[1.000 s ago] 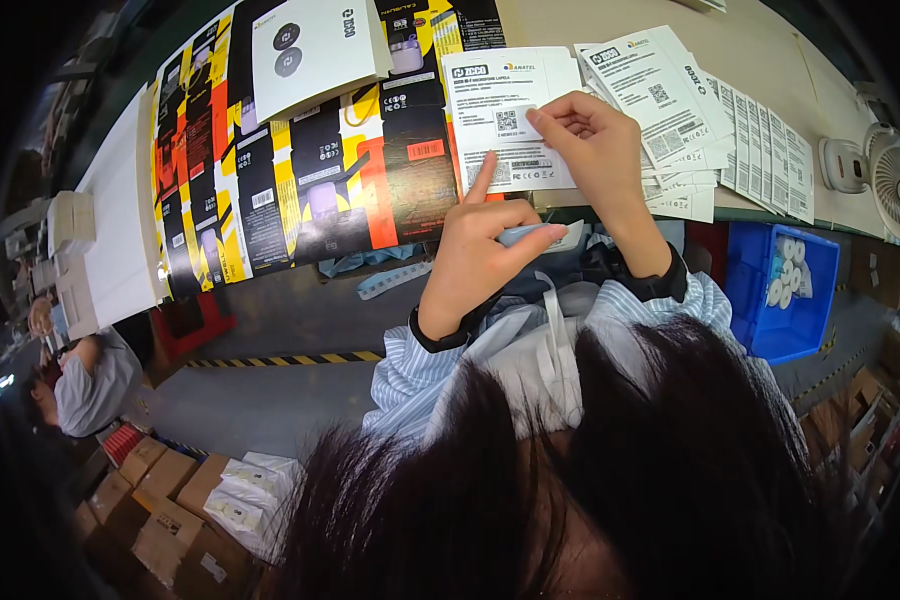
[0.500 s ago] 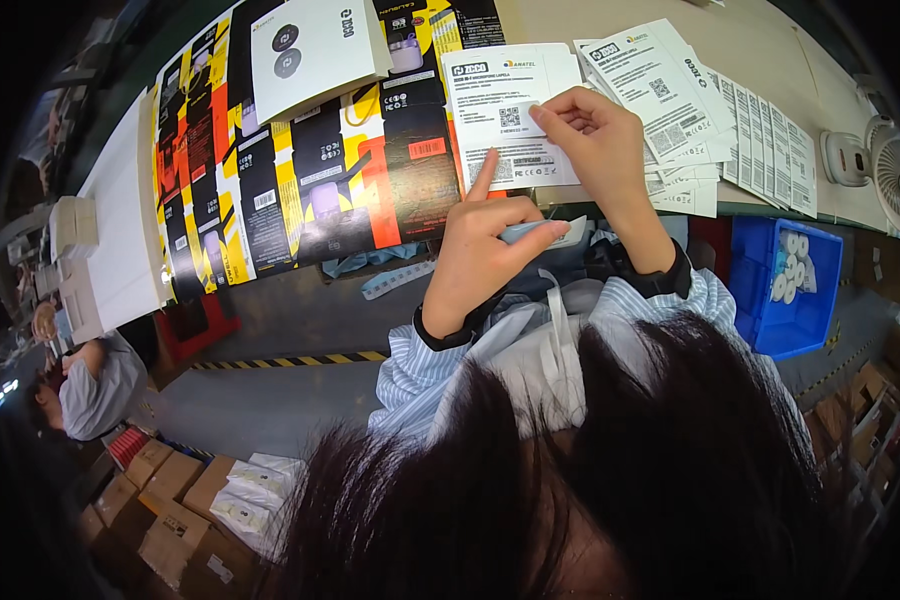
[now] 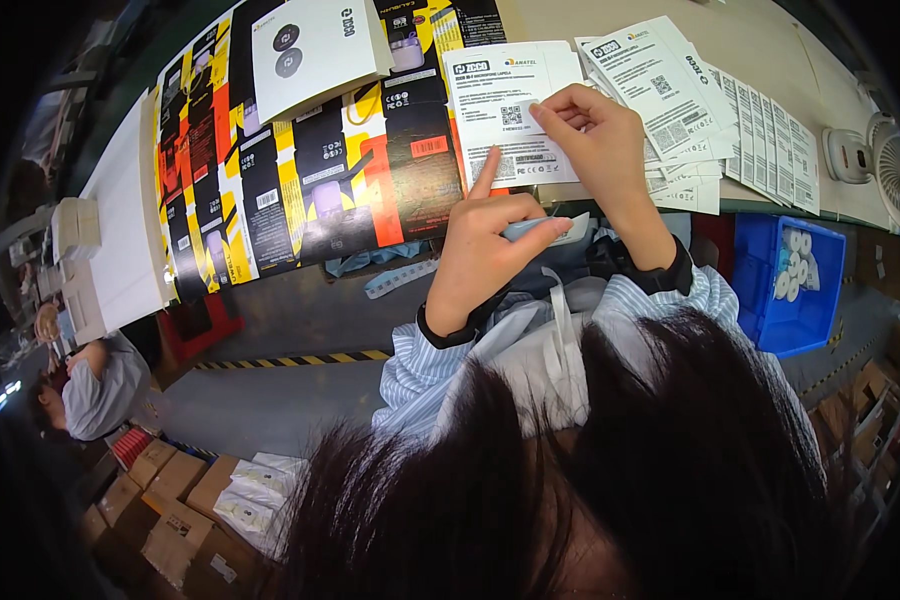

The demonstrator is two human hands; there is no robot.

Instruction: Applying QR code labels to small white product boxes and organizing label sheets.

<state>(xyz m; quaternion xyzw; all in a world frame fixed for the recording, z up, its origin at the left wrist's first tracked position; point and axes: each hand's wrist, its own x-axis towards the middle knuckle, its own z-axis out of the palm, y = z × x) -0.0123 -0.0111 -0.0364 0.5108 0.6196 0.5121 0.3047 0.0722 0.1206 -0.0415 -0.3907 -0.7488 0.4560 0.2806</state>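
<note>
A white printed box sleeve (image 3: 485,95) with a square code lies flat on the table edge before me. My left hand (image 3: 490,240) grips a pale blue and white strip (image 3: 526,229) between thumb and curled fingers, while its index finger stretches onto the sleeve's lower part. The thumb and index finger of my right hand (image 3: 605,140) are pinched together at the sleeve, beside the square code. Anything between those fingertips is too small to make out. More white printed sleeves (image 3: 650,75) lie overlapped just right of my right hand.
Black, yellow and red printed card sheets (image 3: 280,190) cover the table's left, with a white printed stack (image 3: 310,60) on them. A row of white sleeves (image 3: 775,150) and a small fan (image 3: 890,170) stand right. Below is a blue crate (image 3: 785,290) holding white rolls; cartons (image 3: 170,460) lie lower left.
Both hands keep nearly the same pose on the sleeve. The whole view has shifted very slightly.
</note>
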